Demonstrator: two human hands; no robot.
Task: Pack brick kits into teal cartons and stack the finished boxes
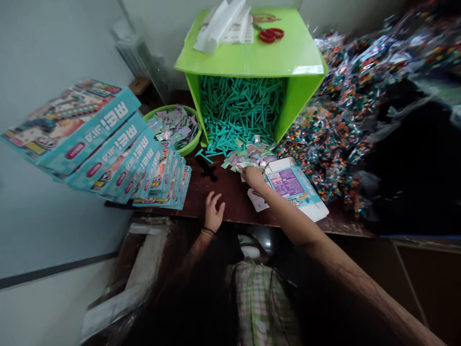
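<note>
My right hand (252, 176) reaches forward over the dark table (230, 197) to a loose pile of small pastel packets (248, 154); its fingers curl down into the packets and hide what they touch. My left hand (213, 211) rests near the table's front edge with fingers spread and nothing in it. An unfolded teal and white carton (295, 188) lies just right of my right hand. Behind the packets, a green box on its side (252, 62) spills teal sticks (239, 115).
A leaning row of teal boxed sets (108, 144) fills the left. A green bowl of packets (175, 126) sits behind them. Bags of coloured beads (345, 120) heap at the right. Red scissors (270, 33) and white strips (223, 21) lie on the green box.
</note>
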